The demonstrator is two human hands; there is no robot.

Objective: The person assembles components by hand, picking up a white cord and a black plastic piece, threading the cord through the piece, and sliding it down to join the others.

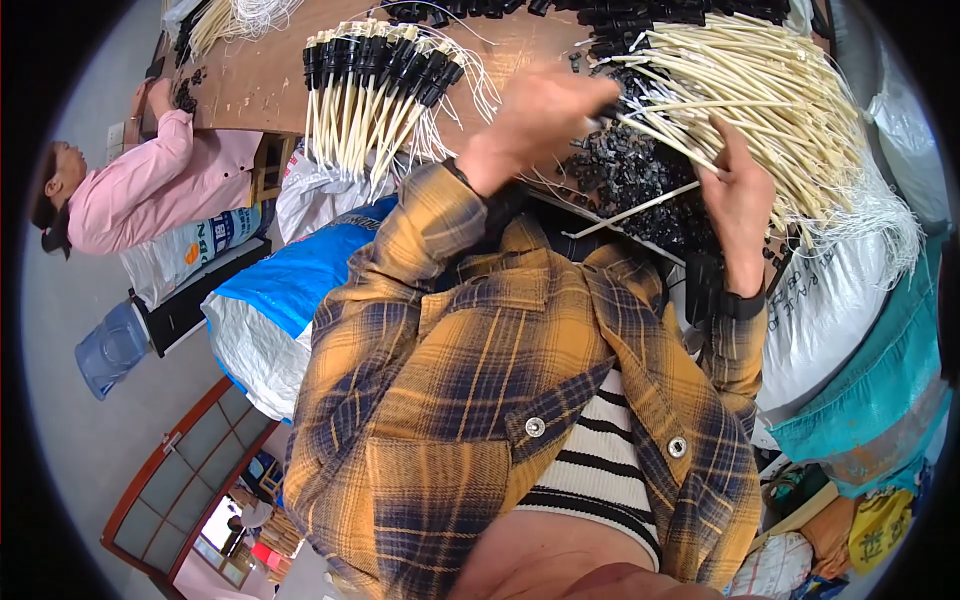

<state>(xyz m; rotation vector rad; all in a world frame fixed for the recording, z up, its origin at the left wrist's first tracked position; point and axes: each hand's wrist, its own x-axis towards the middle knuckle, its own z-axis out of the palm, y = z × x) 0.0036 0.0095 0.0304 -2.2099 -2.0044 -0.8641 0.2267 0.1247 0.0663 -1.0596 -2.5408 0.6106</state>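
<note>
My left hand [548, 112], blurred by motion, is closed around a small black cylindrical piece [606, 108] at the upper end of a thin cream tube [665, 139]. The tube's other end lies between the thumb and fingers of my right hand [738, 195]. A second cream tube [638, 210] slants from beside my right hand over the table's near edge. Under both hands lies a heap of small black plastic parts [640, 180]. Right of them is a big pile of cream tubes [770, 100] with white cords.
A bundle of tubes with black sockets [375, 75] lies on the brown table [250, 80], left of my hands. More black sockets [690, 10] line the far side. White sacks [830, 320] stand at the right, a blue sack [300, 270] at the left. A person in pink [150, 190] sits farther left.
</note>
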